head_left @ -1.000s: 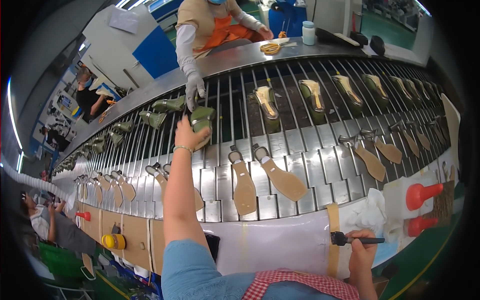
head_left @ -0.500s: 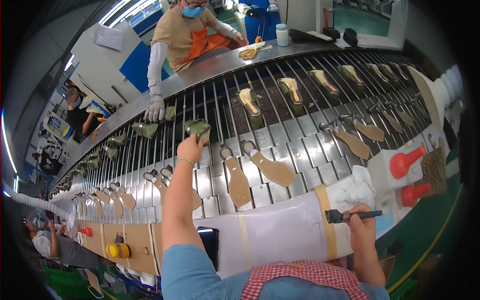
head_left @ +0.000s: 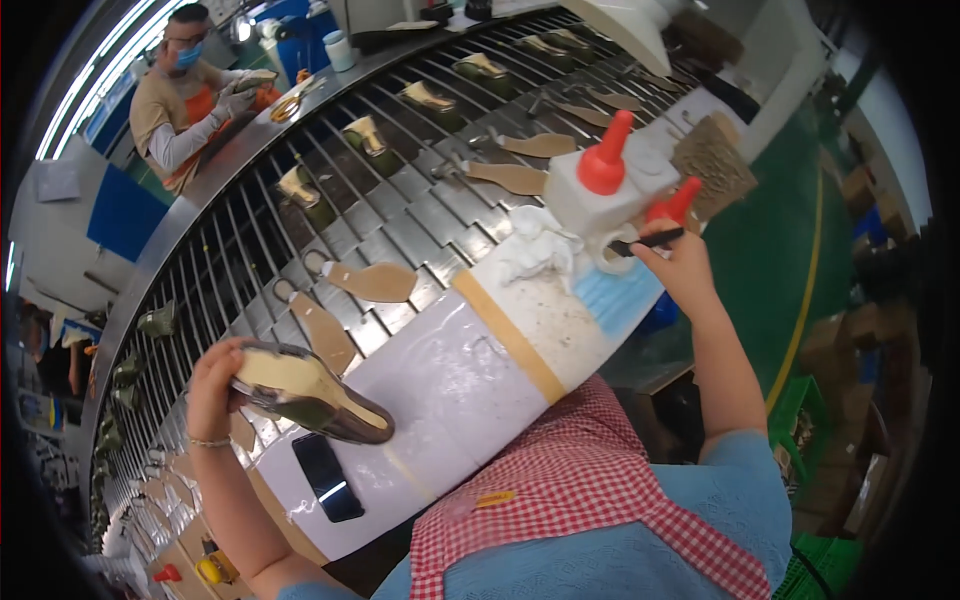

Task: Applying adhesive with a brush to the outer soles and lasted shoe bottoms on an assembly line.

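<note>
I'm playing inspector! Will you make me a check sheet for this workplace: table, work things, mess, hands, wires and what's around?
Surface: pale covered board, yellow tape strip across it.
Job's things: green shoe, pale underside up; dark brush, its tip by a white container's opening, dipped or not, cannot tell.
Clutter: black phone, crumpled white cloth, red-capped white bottle.
Hands: left hand holds the shoe; right hand holds the brush.
Cables: nothing seen clearly.
Surroundings: slatted metal rack bearing shoes and tan soles; masked co-worker beyond.
</note>
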`<state>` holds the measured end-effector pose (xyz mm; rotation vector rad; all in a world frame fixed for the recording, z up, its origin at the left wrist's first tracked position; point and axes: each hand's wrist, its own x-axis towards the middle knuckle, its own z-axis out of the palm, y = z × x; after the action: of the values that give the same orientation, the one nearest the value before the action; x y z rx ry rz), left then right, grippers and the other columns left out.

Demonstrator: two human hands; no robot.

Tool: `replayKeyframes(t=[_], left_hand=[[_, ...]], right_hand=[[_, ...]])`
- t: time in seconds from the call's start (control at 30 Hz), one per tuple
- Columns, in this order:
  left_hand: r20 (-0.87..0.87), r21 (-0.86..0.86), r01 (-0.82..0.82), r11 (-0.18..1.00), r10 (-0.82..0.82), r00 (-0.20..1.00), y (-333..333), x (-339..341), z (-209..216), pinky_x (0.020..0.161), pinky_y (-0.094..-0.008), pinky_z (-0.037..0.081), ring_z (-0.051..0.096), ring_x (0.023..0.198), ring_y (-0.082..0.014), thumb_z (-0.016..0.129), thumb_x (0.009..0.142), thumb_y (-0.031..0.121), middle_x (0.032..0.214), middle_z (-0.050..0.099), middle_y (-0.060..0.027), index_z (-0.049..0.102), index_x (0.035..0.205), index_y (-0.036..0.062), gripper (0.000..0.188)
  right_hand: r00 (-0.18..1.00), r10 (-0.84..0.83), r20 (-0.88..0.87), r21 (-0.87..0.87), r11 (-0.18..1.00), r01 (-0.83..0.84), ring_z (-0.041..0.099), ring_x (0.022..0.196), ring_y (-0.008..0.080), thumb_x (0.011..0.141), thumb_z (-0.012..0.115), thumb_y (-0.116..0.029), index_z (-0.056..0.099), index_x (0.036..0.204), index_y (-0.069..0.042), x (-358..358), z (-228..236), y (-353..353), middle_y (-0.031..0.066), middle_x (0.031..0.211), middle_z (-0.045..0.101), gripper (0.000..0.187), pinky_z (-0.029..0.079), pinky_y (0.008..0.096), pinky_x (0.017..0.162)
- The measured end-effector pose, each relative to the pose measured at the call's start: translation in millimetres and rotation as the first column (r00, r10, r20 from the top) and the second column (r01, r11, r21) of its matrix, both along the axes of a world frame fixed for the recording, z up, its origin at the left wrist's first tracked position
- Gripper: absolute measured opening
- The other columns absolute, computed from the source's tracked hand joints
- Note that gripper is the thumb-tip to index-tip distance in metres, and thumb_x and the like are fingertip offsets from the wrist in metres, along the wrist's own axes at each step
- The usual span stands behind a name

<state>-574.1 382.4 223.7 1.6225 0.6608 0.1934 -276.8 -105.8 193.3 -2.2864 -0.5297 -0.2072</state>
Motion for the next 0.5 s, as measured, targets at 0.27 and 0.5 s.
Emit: replayKeyframes(t=[0.27,0.5], left_hand=[[-0.273,-0.117,-0.031,0.993,-0.002,0.962,-69.6,8.4,-121.8,0.065,-0.0303,0.052,0.062,0.073,-0.0177,0.059,0.085,0.045,0.095,0.061,-0.0101,0.047,0.118,0.0016,0.056],[-0.295,-0.247,0.144,0.958,-0.215,0.931,-124.3,11.1,-126.7,0.082,-0.03,0.047,0.058,0.091,-0.0164,0.075,0.073,0.02,0.101,0.062,-0.0064,0.056,0.111,0.0005,0.047]], right_hand=[[0.999,0.011,-0.05,-0.157,0.987,-0.018,0.064,0.078,0.0264,0.071,0.072,-0.009,0.061,0.087,-0.003,22.1,-33.3,-16.1,0.0107,0.08,0.065,0.021,0.048,0.0348,0.07],[0.993,0.085,-0.082,-0.112,0.989,-0.094,0.064,0.077,0.0289,0.071,0.071,-0.01,0.062,0.086,-0.005,27.3,-32.6,-19.3,0.0123,0.08,0.065,0.019,0.049,0.0366,0.069]])
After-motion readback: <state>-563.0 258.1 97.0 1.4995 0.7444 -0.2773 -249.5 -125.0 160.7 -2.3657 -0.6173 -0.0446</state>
